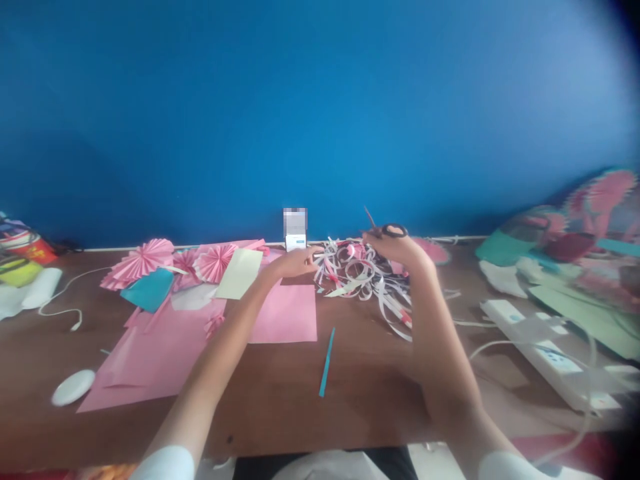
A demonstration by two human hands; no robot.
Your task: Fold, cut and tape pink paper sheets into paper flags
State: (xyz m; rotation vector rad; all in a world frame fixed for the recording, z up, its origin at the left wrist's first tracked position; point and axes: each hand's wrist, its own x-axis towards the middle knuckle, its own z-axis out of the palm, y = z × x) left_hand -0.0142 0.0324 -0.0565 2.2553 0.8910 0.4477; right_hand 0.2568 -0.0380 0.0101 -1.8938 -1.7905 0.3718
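Observation:
My right hand (395, 248) is closed round a pair of dark-handled scissors (387, 230), whose blades point up and to the left above a heap of curled white and pink paper strips (363, 277). My left hand (299, 261) pinches the end of a white strip at the left edge of that heap. Both arms stretch forward across the brown table (360, 393).
Pink paper sheets (165, 347), pink folded fans (145, 259), a teal piece and a pale yellow sheet (240, 273) lie left. A teal strip (327, 363) lies near the middle. A small white box (295, 241) stands by the blue wall. A white power strip (545, 353) with cables and more paper lie right.

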